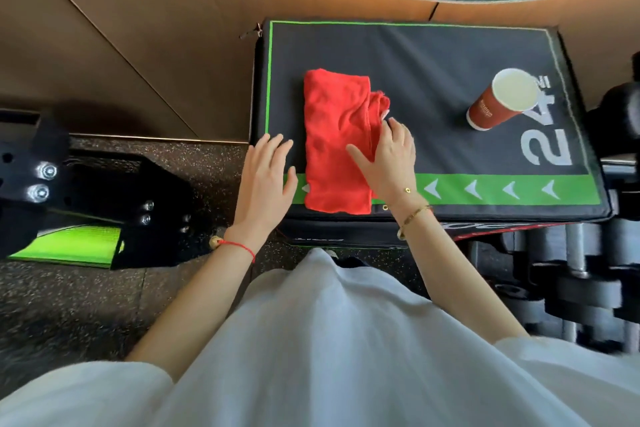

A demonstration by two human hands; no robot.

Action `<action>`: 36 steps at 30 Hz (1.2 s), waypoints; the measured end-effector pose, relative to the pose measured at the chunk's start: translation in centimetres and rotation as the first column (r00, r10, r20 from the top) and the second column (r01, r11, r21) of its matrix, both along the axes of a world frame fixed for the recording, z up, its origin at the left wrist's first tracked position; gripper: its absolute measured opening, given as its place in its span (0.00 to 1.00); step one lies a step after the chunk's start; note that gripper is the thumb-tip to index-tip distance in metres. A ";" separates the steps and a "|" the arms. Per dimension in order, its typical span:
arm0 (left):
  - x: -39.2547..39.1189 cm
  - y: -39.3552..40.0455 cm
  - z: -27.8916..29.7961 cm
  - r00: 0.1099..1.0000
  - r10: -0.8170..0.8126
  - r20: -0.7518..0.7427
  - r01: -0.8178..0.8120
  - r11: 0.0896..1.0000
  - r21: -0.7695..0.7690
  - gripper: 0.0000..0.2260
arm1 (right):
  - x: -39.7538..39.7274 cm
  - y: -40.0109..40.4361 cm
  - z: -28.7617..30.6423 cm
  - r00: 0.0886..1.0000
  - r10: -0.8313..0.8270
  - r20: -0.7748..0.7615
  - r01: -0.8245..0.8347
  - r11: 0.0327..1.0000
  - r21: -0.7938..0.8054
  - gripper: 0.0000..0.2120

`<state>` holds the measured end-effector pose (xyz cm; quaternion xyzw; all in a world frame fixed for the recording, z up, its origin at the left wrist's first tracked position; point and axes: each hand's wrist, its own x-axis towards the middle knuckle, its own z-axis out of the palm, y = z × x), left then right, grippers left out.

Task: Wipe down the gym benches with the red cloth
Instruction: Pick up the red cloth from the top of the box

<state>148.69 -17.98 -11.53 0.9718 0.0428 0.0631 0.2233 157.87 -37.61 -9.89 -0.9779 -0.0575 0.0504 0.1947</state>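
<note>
Head view: red cloth [337,142] is laid folded on the padded bench [450,55], left of centre. Right hand [389,156] is rested flat on it, left hand [268,177] released beside. Wiping is judged not begun; a grasp is required.

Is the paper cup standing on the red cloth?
No, the paper cup stands apart from the red cloth, on the black pad.

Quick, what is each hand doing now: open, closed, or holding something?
Left hand: open, fingers straight, at the near left edge of the black padded box, holding nothing.
Right hand: open, fingers spread, resting on the red cloth.
</note>
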 end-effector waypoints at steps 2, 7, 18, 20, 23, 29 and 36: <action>0.0 -0.1 -0.3 1.000 0.014 -0.006 -0.014 1.000 0.000 0.19 | 0.4 0.5 -0.4 1.000 -0.007 0.013 0.008 1.000 -0.008 0.38; 0.1 -0.3 -0.5 1.000 0.030 0.005 -0.030 1.000 0.003 0.19 | 0.4 1.4 -0.8 0.995 0.000 0.103 -0.014 0.991 0.136 0.24; 0.0 0.1 -0.7 0.999 -0.004 0.050 0.004 1.000 0.005 0.18 | -0.4 2.0 0.8 0.993 -0.117 0.028 0.082 0.830 0.552 0.11; 0.0 0.4 -0.7 0.998 -0.036 0.060 0.035 0.999 0.003 0.18 | -1.0 1.8 1.2 0.987 -0.163 -0.007 0.134 0.786 0.604 0.12; -0.2 1.1 -0.5 0.991 -0.116 0.064 0.117 0.993 -0.019 0.17 | -2.3 1.3 1.5 0.956 -0.275 -0.099 0.266 0.676 0.687 0.11; -1.0 3.0 1.3 0.949 -0.305 0.079 0.311 0.946 -0.089 0.16 | -7.7 1.0 2.5 0.862 -0.474 -0.181 0.413 0.447 0.794 0.10; -2.5 4.0 3.1 0.800 -0.586 0.126 0.598 0.797 -0.090 0.15 | -18.0 2.9 3.3 0.687 -0.707 -0.171 0.488 0.274 0.829 0.11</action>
